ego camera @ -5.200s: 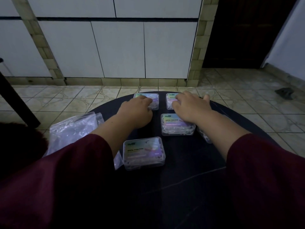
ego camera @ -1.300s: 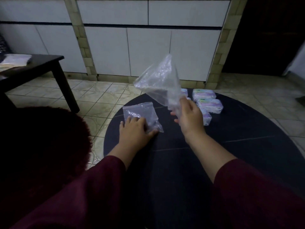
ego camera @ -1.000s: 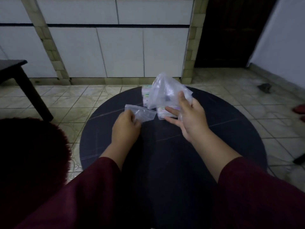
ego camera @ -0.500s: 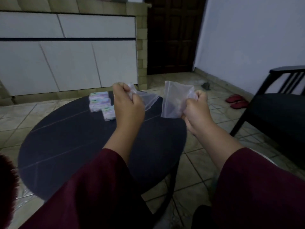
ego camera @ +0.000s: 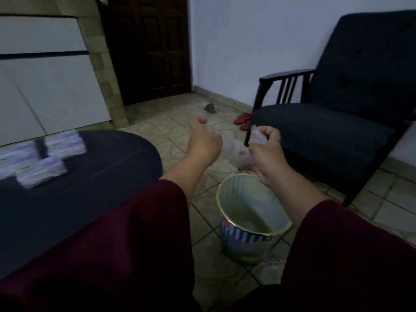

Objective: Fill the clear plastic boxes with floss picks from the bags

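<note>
Both hands are held out over the floor to the right of the round black table (ego camera: 96, 167). My left hand (ego camera: 203, 144) pinches a thin clear plastic bag; my right hand (ego camera: 265, 154) is closed on another crumpled clear bag (ego camera: 237, 152) that hangs between the two hands. No floss picks show in either bag. Several closed clear boxes (ego camera: 41, 155) with purple labels lie in a group on the table at the far left, blurred. A round waste bin (ego camera: 249, 216) with blue stripes stands on the floor right below my right hand.
A dark armchair (ego camera: 337, 104) stands at the right against the white wall. Red slippers (ego camera: 243, 120) and a small dark object lie on the tiled floor near a dark door (ego camera: 146, 48). White cabinet fronts fill the left background.
My view has swung right, away from the table. Both hands carried the bags off the table's edge to above the waste bin, and the bags are now more crumpled.
</note>
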